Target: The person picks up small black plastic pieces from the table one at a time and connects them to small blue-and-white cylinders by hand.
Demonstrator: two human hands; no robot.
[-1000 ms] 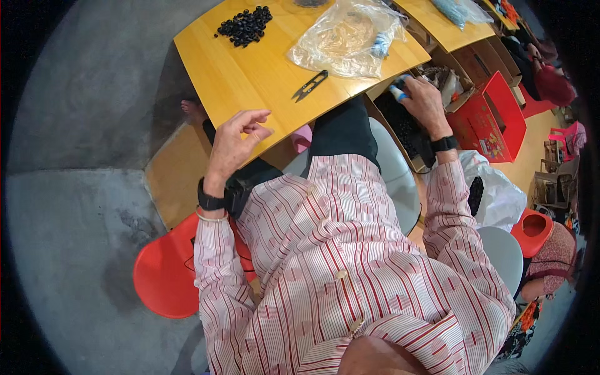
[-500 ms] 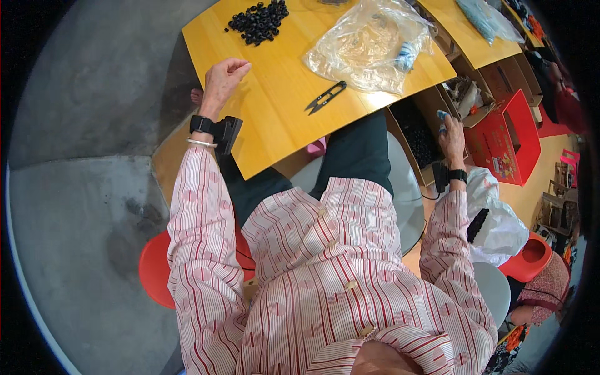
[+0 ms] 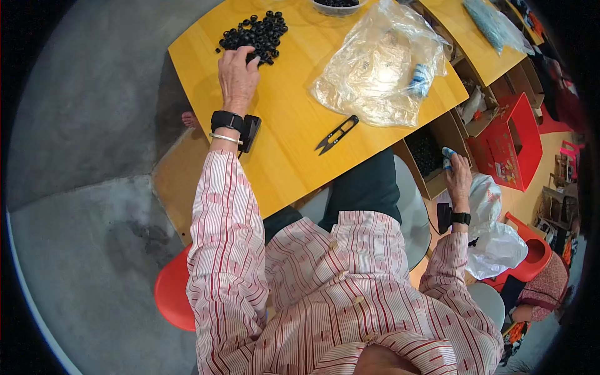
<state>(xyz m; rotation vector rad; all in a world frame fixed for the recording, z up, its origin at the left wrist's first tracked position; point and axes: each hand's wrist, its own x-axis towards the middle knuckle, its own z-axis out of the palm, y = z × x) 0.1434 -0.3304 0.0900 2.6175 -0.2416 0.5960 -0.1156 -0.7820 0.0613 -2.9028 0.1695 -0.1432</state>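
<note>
My left hand (image 3: 239, 74) rests at the near edge of a pile of small black ring-shaped pieces (image 3: 269, 34) on the yellow table. Its thumb and forefinger stand apart among the pieces; the other fingertips are partly hidden. Low at the right, my right hand (image 3: 460, 178) is held at the rim of a cardboard box (image 3: 439, 185) containing dark pieces (image 3: 425, 153). Blue-and-white bands wrap two of its fingers, which are apart, with nothing visible between them. Black thread snips (image 3: 337, 134) lie on the table between my hands.
A crumpled clear plastic bag (image 3: 369, 78) with a blue-and-white roll (image 3: 420, 80) lies on the table (image 3: 281, 137). Behind it sits a clear bowl of black pieces (image 3: 338, 7). To the right are a red box (image 3: 515, 147), a white sack (image 3: 494, 237) and a red stool (image 3: 534, 250).
My left hand has moved forward and right, from above the table's left edge to the black pieces. The view has shifted; my right hand stays by the cardboard box.
</note>
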